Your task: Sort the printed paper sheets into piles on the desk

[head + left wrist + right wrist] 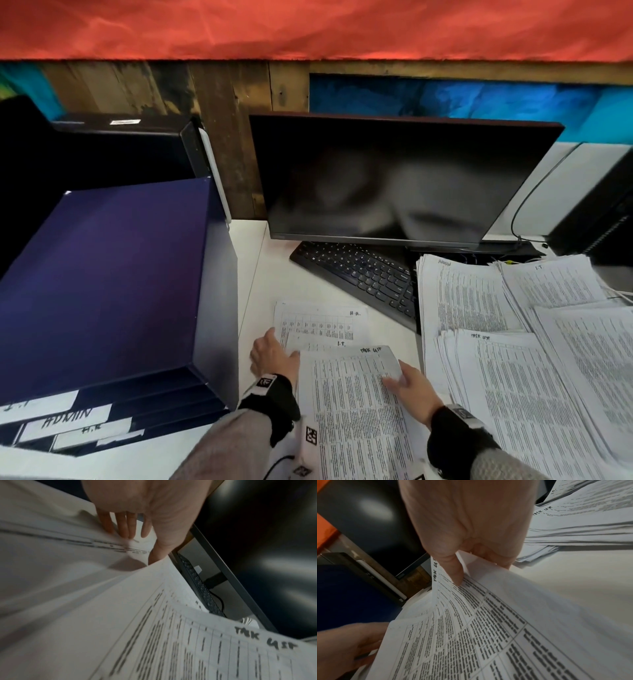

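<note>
**A:** so what's being handled here? The top sheet (356, 404), lower middle of the head view, is marked "TASK LIST" by the look of the scrawl. It's being pinched at its far right corner by the right hand (412, 390). In the right wrist view the thumb (453, 573) is seen pressed on top with the fingers curled underneath, so that grip is closed on the paper.

**B:** yep. And the left hand (272, 356) is being laid flat, fingers (120, 526) straight, on the sheets below (318, 325), just left of the lifted one. Nothing is being grasped there, they're only being pinned down.

**A:** handling-wise, it's probably feather-light and floppy. The sheet is already being bowed upward in the left wrist view. Sagging and creasing are to be expected if it's carried by one corner, and a second sheet could be dragged along by cling, hence the pinning, I'd guess.

**B:** room is being squeezed though. The blue tray stack (113, 274) is sitting at the left, the keyboard (363, 274) and monitor (394, 178) above the middle, and the sorted piles (507, 342) are filling the right side. A matching "TASK LIST" pile (513, 394) is lying at lower right, near the right hand, with a strip of bare surface (411, 342) between.

**A:** so a short slide rightward looks doable. The loose pile edges are what could be snagged.
</note>
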`<state>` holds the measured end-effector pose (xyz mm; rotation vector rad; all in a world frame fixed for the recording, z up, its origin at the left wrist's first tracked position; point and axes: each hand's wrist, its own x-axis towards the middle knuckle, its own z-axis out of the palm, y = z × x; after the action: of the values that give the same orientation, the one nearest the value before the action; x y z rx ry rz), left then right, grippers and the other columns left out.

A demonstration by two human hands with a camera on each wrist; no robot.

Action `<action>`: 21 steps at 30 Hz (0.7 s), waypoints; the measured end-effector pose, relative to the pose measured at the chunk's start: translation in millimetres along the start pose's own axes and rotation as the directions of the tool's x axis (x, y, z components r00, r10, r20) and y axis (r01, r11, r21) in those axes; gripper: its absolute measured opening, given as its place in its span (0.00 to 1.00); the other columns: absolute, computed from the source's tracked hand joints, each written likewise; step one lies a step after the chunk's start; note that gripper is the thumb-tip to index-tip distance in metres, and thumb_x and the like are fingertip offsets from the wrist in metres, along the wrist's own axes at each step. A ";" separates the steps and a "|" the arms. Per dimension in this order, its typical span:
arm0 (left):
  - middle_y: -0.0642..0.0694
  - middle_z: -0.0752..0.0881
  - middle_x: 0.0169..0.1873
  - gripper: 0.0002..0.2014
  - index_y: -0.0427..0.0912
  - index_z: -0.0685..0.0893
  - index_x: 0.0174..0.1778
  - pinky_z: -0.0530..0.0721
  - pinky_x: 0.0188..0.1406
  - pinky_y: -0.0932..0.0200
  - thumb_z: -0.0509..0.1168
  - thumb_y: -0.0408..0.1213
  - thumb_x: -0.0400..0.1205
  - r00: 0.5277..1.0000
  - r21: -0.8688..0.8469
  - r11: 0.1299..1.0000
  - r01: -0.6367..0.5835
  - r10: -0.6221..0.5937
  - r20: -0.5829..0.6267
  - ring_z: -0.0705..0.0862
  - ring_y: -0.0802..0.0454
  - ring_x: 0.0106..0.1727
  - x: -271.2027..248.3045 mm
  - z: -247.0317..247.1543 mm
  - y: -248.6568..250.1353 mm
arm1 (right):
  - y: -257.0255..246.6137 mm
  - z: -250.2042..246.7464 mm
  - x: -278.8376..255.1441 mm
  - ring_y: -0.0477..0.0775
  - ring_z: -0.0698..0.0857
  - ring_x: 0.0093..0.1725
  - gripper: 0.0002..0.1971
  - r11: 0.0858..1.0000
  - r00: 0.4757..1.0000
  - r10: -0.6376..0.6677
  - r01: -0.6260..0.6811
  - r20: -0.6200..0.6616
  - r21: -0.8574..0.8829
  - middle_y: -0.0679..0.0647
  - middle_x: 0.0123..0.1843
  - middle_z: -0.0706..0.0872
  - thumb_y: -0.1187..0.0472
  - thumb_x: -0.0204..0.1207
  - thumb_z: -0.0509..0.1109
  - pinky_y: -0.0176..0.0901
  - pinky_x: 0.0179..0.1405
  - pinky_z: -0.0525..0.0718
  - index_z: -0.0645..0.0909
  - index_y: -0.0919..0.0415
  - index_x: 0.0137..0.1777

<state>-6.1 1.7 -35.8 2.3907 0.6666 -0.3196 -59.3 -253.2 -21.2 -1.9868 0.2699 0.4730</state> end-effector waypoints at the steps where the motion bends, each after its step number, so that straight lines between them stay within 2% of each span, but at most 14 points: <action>1: 0.39 0.66 0.72 0.37 0.45 0.61 0.78 0.69 0.73 0.42 0.71 0.42 0.76 1.000 -0.048 0.999 0.020 -0.019 0.017 0.66 0.38 0.73 6.2 -0.2 1.1 | -1.1 0.4 -0.6 0.42 0.88 0.45 0.10 1.000 1.000 -0.002 0.002 0.004 -0.003 0.46 0.48 0.89 0.65 0.80 0.65 0.26 0.35 0.82 0.80 0.53 0.58; 5: 0.37 0.73 0.67 0.31 0.44 0.68 0.74 0.72 0.71 0.45 0.69 0.35 0.74 0.995 -0.188 0.978 0.087 -0.077 0.063 0.72 0.37 0.69 21.8 1.4 1.4 | -1.0 0.8 0.0 0.42 0.89 0.45 0.10 1.000 1.000 0.004 -0.004 0.006 -0.004 0.48 0.50 0.90 0.66 0.80 0.65 0.28 0.35 0.82 0.80 0.53 0.56; 8: 0.40 0.77 0.60 0.22 0.47 0.77 0.65 0.79 0.65 0.49 0.65 0.29 0.75 0.999 -0.206 0.978 -0.030 0.033 0.009 0.80 0.40 0.60 20.0 7.9 -0.5 | 2.5 0.5 1.9 0.45 0.90 0.45 0.10 1.000 1.000 0.007 -0.007 -0.001 0.000 0.47 0.48 0.90 0.66 0.79 0.65 0.31 0.38 0.84 0.80 0.54 0.57; 10: 0.43 0.78 0.57 0.20 0.48 0.80 0.62 0.80 0.63 0.50 0.65 0.26 0.76 0.988 -0.180 0.972 -0.152 0.144 -0.054 0.81 0.44 0.59 14.4 10.7 -1.5 | 3.2 0.7 3.1 0.45 0.90 0.45 0.10 1.000 1.000 0.002 -0.002 -0.004 -0.008 0.47 0.47 0.90 0.66 0.79 0.66 0.31 0.38 0.84 0.80 0.54 0.56; 13: 0.50 0.80 0.55 0.20 0.49 0.81 0.61 0.79 0.61 0.54 0.65 0.24 0.77 0.958 -0.123 0.955 -0.271 0.256 -0.128 0.78 0.50 0.58 7.5 12.1 -4.4 | 4.6 1.6 6.2 0.45 0.89 0.46 0.11 0.999 1.000 -0.002 0.002 -0.007 -0.032 0.48 0.49 0.90 0.64 0.79 0.66 0.30 0.37 0.84 0.80 0.55 0.59; 17: 0.53 0.83 0.52 0.23 0.50 0.81 0.63 0.78 0.59 0.55 0.67 0.23 0.75 0.908 -0.091 0.913 -0.397 0.377 -0.180 0.78 0.51 0.55 -1.3 9.8 -3.6 | 6.3 3.3 9.5 0.47 0.89 0.46 0.11 0.999 1.000 -0.003 0.002 -0.019 -0.048 0.48 0.48 0.90 0.64 0.79 0.66 0.31 0.38 0.84 0.80 0.55 0.60; 19: 0.56 0.83 0.49 0.26 0.52 0.80 0.65 0.75 0.59 0.55 0.67 0.23 0.75 0.901 -0.099 0.902 -0.420 0.401 -0.166 0.78 0.52 0.55 -4.4 10.7 -3.1 | 5.4 4.3 9.3 0.47 0.89 0.45 0.10 0.999 1.000 -0.007 0.007 -0.016 -0.045 0.49 0.48 0.90 0.64 0.79 0.66 0.30 0.36 0.84 0.80 0.55 0.59; 21: 0.57 0.82 0.46 0.26 0.55 0.80 0.65 0.76 0.61 0.53 0.66 0.22 0.76 0.904 -0.152 0.892 -0.426 0.415 -0.098 0.78 0.53 0.54 -5.6 11.9 -3.6 | 4.8 4.7 9.3 0.46 0.89 0.45 0.10 0.999 1.000 -0.009 0.008 -0.019 -0.053 0.49 0.48 0.90 0.63 0.79 0.66 0.30 0.36 0.84 0.80 0.55 0.60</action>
<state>-13.4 -5.5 -44.8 2.3096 0.1768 0.0010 -53.8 -251.0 -31.1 -2.0440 0.2637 0.4598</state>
